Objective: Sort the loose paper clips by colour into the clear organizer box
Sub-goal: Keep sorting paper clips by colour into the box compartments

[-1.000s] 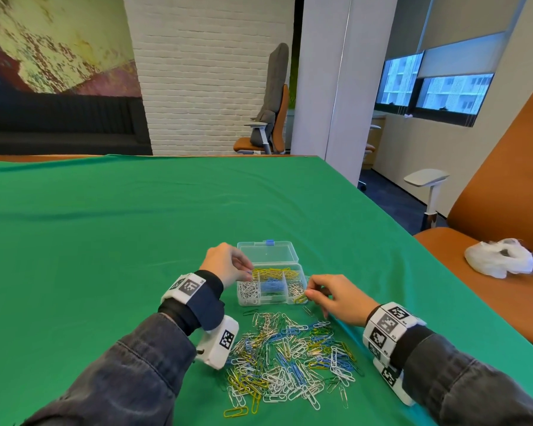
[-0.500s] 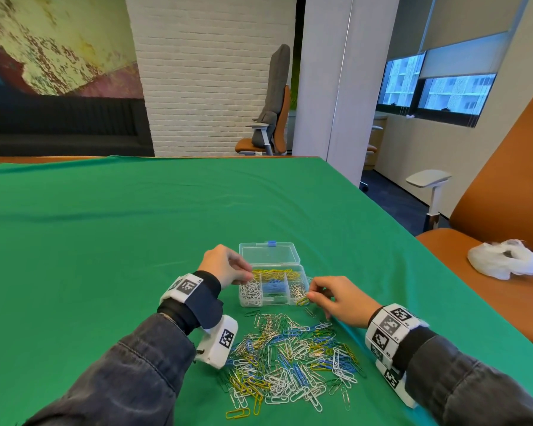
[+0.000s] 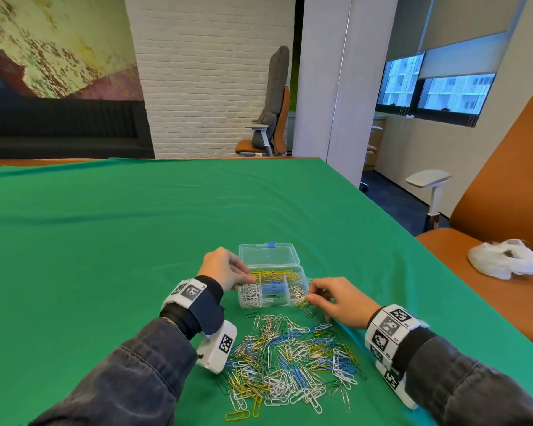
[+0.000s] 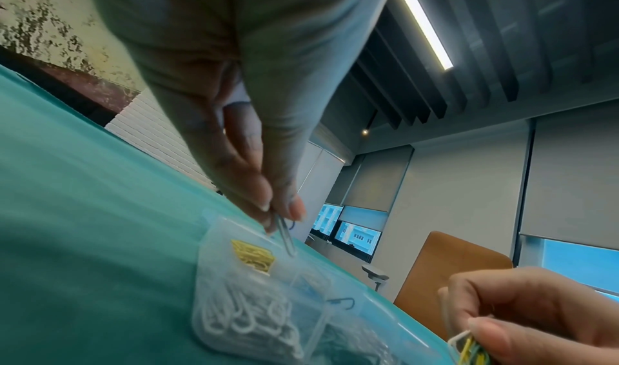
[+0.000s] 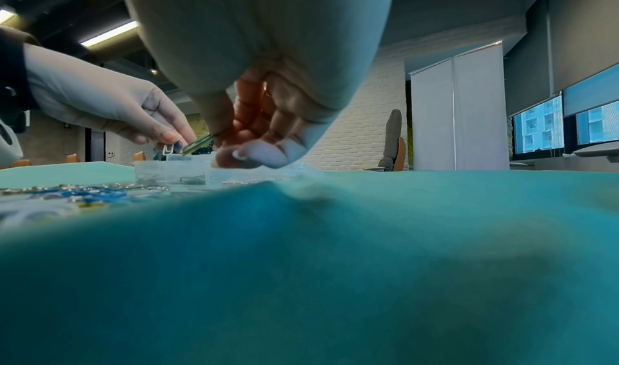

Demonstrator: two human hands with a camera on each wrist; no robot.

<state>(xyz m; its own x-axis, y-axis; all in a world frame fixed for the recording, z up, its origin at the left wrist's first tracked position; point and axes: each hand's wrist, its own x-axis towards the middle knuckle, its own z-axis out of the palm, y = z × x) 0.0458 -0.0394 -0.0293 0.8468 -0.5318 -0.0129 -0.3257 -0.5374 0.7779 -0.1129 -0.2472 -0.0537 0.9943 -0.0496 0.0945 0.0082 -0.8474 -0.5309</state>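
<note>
The box (image 3: 271,285) sits on the green table (image 3: 105,241), its clear lid (image 3: 268,255) thrown back on the far side. Inside it, yellow clips (image 3: 274,274) fill the long far compartment, white clips (image 3: 250,295) lie in the near left one, blue clips (image 3: 273,289) in the middle, and a silvery lot in the near right one. The left hand (image 3: 225,270) hangs over the left end of the box, thumb and fingertips (image 4: 264,198) closed on a single clip (image 4: 286,238) that points down over the compartments; its colour is hard to call, pale in one view and bluish at the top in another. The right hand (image 3: 336,301) is at the near right corner of the box, fingers curled, pinching a small bunch (image 3: 302,302) of clips in which yellow, green and white show; the bunch is just beside the box wall, and I cannot tell whether it touches. The two hands are apart, one at each end of the box. Nearer, between the wrists, the loose pile (image 3: 290,355) of white, blue, yellow, green and silver clips lies spread over the cloth, a few yellow ones straying at its near left edge. An orange chair (image 3: 505,210) stands off to the right with a white bag (image 3: 502,262) on its seat.
</note>
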